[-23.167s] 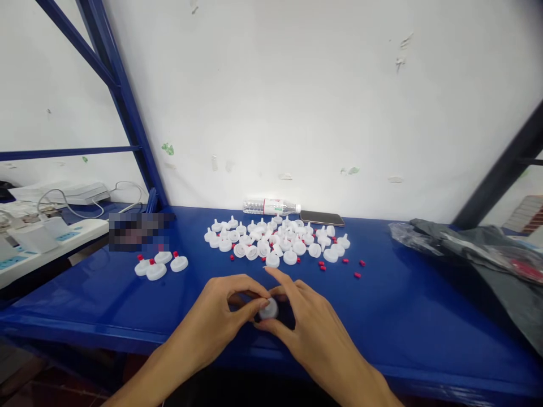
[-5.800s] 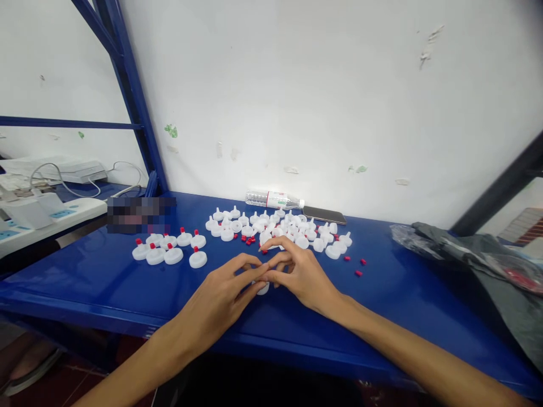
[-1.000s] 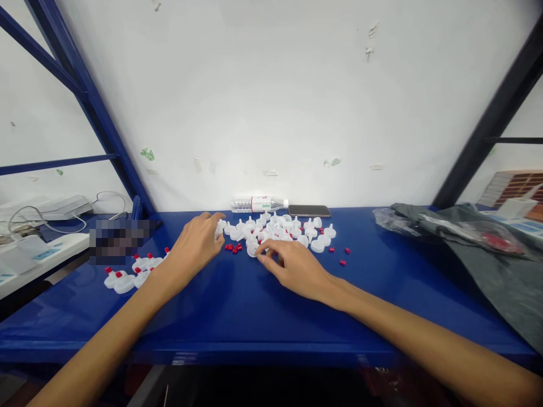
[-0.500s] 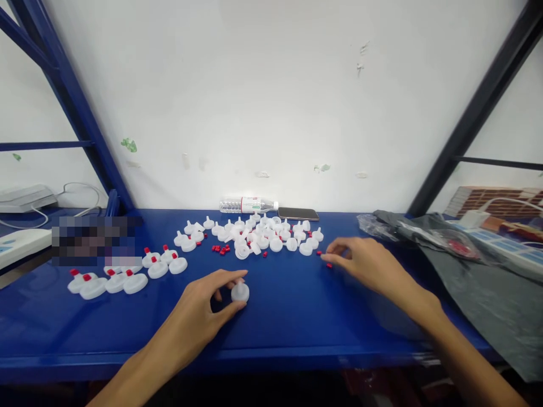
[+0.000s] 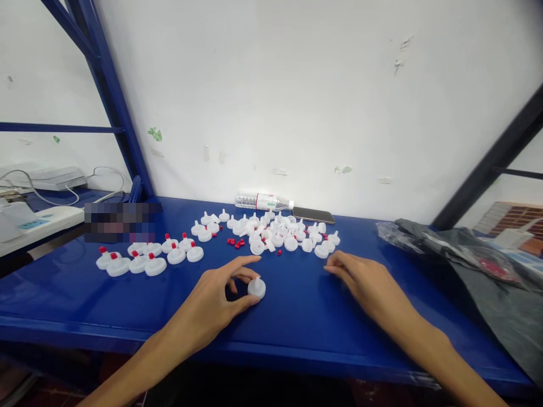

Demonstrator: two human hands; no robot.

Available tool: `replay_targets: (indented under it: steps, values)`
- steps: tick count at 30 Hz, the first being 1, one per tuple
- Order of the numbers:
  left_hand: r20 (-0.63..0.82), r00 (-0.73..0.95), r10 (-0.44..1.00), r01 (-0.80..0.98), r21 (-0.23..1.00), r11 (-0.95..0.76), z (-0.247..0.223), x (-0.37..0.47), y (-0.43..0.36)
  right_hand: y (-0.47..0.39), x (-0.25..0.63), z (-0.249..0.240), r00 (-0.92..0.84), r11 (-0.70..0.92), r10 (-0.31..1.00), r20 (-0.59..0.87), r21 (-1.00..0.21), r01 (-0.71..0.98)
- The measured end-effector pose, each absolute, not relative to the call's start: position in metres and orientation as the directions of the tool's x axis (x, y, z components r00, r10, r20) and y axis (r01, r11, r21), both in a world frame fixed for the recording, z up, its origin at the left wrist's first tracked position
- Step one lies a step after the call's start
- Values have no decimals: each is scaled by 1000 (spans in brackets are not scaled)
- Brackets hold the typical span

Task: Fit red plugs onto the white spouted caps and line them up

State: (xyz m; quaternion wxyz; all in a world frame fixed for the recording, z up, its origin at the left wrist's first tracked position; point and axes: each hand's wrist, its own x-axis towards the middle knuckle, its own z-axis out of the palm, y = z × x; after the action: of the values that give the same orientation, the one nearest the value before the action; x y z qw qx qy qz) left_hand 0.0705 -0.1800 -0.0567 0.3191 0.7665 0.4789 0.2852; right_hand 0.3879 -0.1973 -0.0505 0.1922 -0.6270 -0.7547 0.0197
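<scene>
Right hand (image 5: 365, 278), pinched, now nearer cap (image 5: 257, 289) in left hand (image 5: 215, 291); blue table (image 5: 305, 319), white wall (image 5: 297, 85)

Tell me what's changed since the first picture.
Red-tipped lids at left have increased from four. The right hand has moved rightward, away from the left hand, which alone holds a white lid. The bottle and phone stayed behind the pile.
</scene>
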Motion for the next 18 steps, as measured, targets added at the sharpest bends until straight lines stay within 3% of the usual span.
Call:
replay_targets:
  steps: [6, 11, 18]
  values:
    - [135, 386, 913, 550, 761, -345, -55, 70, -181, -190, 340, -26, -355, 466, 883, 307, -483, 741]
    - [115, 370, 922, 561, 763, -320, -52, 71, -182, -179, 298, -13, -377, 491, 862, 340, -748, 446]
    - [107, 375, 921, 538, 784, -311, -50, 72, -185, -174, 278, -34, -457, 534, 824, 334, -728, 430]
